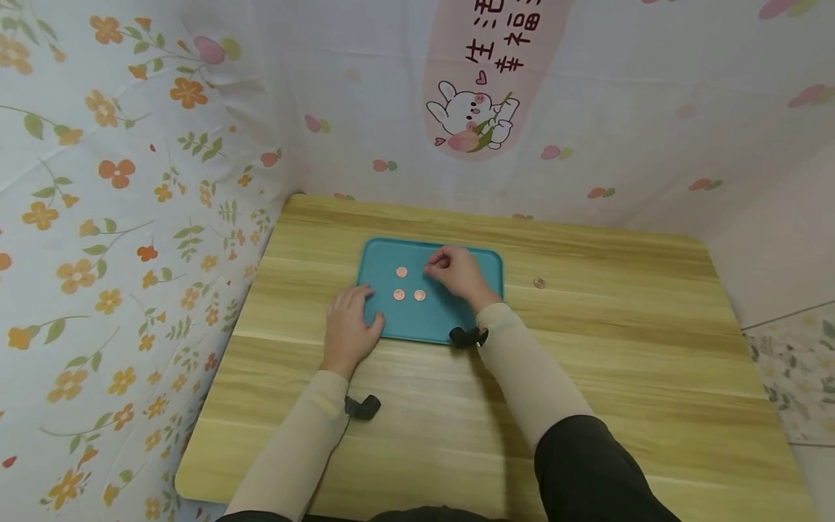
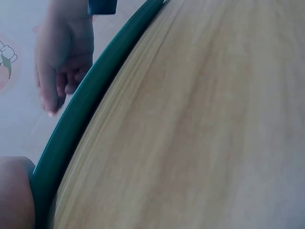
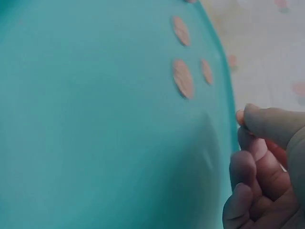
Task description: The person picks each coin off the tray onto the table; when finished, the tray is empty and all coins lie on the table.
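Observation:
A blue-green tray [image 1: 417, 322] lies on the wooden table with three copper coins on it: one coin [image 1: 401, 272] toward the back, another coin [image 1: 399, 295] in front of it, and a third coin [image 1: 420, 296] just right of that. Over the tray's right half, my right hand [image 1: 459, 274] pinches a copper coin [image 3: 239, 117] between thumb and forefinger, its edge peeking out at the fingertips in the right wrist view. My left hand [image 1: 349, 324] rests at the tray's left edge, fingers relaxed and thumb over the front left corner.
One more coin [image 1: 539, 283] lies on the table [image 1: 620, 348], right of the tray. A printed cloth [image 1: 365, 109] hangs behind the table's back edge, and a flowered cloth [image 1: 130, 254] hangs along the left. Black wrist cameras are strapped to both forearms.

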{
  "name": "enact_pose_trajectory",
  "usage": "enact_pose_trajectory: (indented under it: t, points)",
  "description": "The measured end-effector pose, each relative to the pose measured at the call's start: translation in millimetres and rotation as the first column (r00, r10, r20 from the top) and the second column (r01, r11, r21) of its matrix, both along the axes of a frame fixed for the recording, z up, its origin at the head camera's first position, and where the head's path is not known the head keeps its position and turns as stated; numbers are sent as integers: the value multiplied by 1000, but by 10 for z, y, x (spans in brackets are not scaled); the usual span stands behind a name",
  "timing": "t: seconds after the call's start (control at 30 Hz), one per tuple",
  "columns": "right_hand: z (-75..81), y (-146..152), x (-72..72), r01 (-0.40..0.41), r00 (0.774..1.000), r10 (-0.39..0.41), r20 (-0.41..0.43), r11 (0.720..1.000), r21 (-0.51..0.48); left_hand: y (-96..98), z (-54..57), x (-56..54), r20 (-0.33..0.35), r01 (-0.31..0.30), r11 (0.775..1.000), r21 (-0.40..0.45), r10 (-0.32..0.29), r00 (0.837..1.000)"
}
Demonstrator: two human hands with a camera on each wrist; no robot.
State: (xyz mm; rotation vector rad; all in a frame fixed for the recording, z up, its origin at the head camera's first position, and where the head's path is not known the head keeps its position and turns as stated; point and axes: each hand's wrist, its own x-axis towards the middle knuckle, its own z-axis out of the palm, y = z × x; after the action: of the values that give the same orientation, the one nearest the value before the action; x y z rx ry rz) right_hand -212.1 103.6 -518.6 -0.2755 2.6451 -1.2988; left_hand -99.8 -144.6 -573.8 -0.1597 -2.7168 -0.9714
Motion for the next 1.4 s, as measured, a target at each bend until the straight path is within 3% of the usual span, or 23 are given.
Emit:
enact_pose_trajectory:
  t: [0.23, 0.4, 0.53, 0.7, 1.07, 1.4]
  points:
    - [34, 581, 56, 134, 989, -139, -51, 986, -96, 0, -13, -12, -23, -5, 1000, 2, 5, 1000]
    - [2, 1073, 179, 280, 959, -282, 12, 947, -160, 4, -8, -5, -4, -1, 1000, 1, 1, 1000]
    - [7, 1366, 219, 346, 938, -345, 35, 922, -174, 8, -3, -16, -1, -2, 1000, 1, 2, 1000]
    - [-19, 1668, 248, 414, 910, -412, 44, 900, -134, 12, -17, -16, 2, -1, 1000, -6, 1, 1000]
    - [-61, 2172, 440, 536, 836, -527, 152, 844, -22, 14, -14, 15, 0, 4, 1000, -5, -4, 1000]
    - [-73, 2341, 484, 529, 835, -535, 129, 845, 82, 26, 18, 11, 19, 2, 1000, -3, -2, 1000]
